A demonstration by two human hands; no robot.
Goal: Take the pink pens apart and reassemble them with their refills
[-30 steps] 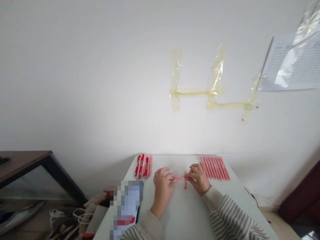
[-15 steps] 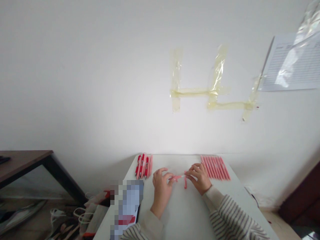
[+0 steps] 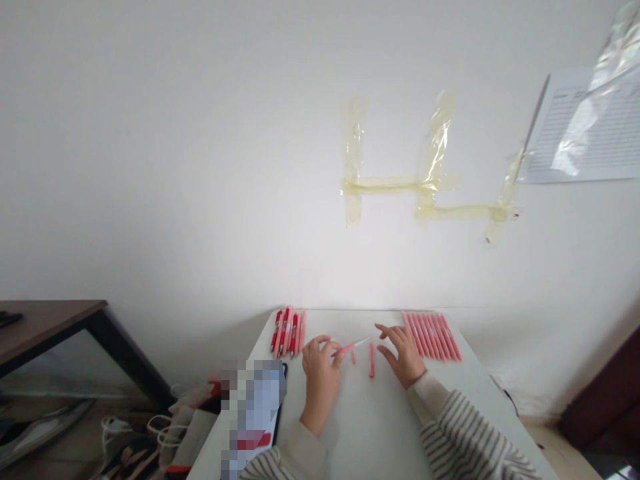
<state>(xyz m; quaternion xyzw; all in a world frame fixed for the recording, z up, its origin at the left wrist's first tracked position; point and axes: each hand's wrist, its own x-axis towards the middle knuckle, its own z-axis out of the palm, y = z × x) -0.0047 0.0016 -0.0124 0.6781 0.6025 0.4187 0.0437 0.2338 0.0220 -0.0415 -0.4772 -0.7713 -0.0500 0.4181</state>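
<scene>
Fingers (image 3: 314, 344) of our left hand (image 3: 321, 367) are clamped on a pink pen piece (image 3: 344, 351), and from it a thin whitish rod (image 3: 363, 343) sticks out toward our right hand (image 3: 404, 355). We hold the piece at a slant near the middle of the tabletop (image 3: 373, 427). On the right, our thumb and forefinger stand well apart, opening toward a pink tube (image 3: 371, 361) that lies on the tabletop between our two hands, pointing away from us. A much shorter pink bit (image 3: 353, 357) is just beside the held piece, between our left thumb and the tube. Near the far left corner we have a bunch of red and pink pens (image 3: 288, 333), set close together. Just beyond our right hand, a row of pink pens (image 3: 433, 337) lies side by side. By our left forearm is a flat object (image 3: 257, 408) with a dark edge, its face pixelated. In front of us, strips of yellowish tape (image 3: 383, 185) and a ruled sheet (image 3: 600, 140) are stuck on the white wall (image 3: 200, 167).
</scene>
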